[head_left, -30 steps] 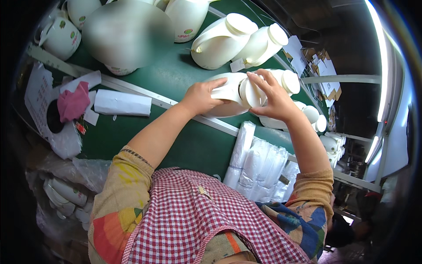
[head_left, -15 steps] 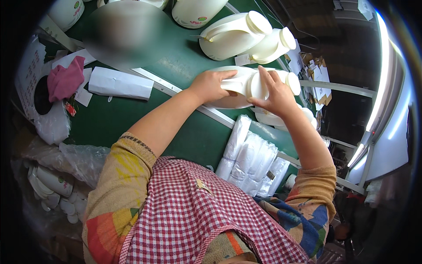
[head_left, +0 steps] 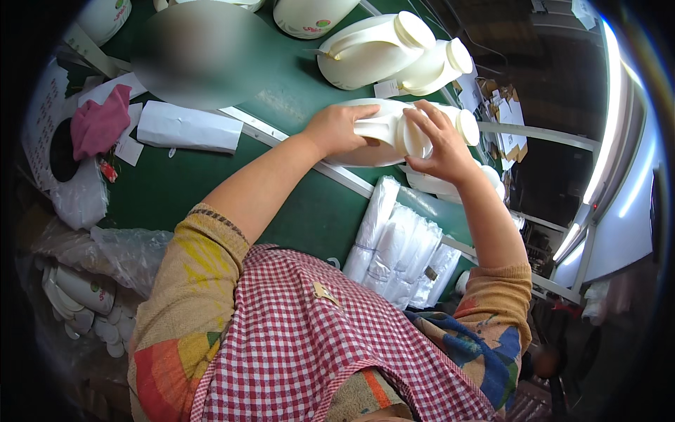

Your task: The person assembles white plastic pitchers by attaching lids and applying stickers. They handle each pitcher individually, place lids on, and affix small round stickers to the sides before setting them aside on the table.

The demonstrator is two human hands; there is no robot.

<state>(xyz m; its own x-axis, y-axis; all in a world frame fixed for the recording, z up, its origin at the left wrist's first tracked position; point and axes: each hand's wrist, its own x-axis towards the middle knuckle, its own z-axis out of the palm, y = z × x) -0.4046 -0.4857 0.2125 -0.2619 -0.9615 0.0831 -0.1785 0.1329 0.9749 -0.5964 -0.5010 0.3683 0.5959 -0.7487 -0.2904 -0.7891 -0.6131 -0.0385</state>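
A white plastic jug (head_left: 371, 155) with a moulded handle lies on its side on the green work surface. My left hand (head_left: 336, 131) is wrapped around its handle end. At the jug's wide round cap (head_left: 412, 136), my right hand (head_left: 450, 145) closes its fingers and thumb over the rim. Just behind my right fingers, another jug's mouth (head_left: 467, 128) pokes out; most of that jug is hidden. Farther back lies a larger white jug (head_left: 355, 62), with a small tag beside it, and a smaller white jug (head_left: 437, 70) partly behind it.
Rolled clear plastic bags (head_left: 397, 246) lie by the metal strip (head_left: 351, 179) near my apron. To the left are a folded white paper (head_left: 188, 129) and a pink cloth (head_left: 102, 121). A clear bag of white parts (head_left: 88, 299) sits lower left. More jugs (head_left: 309, 17) stand behind.
My right fingers have curled slightly more around the cap. My left hand keeps its hold, and the whole view has shifted a little.
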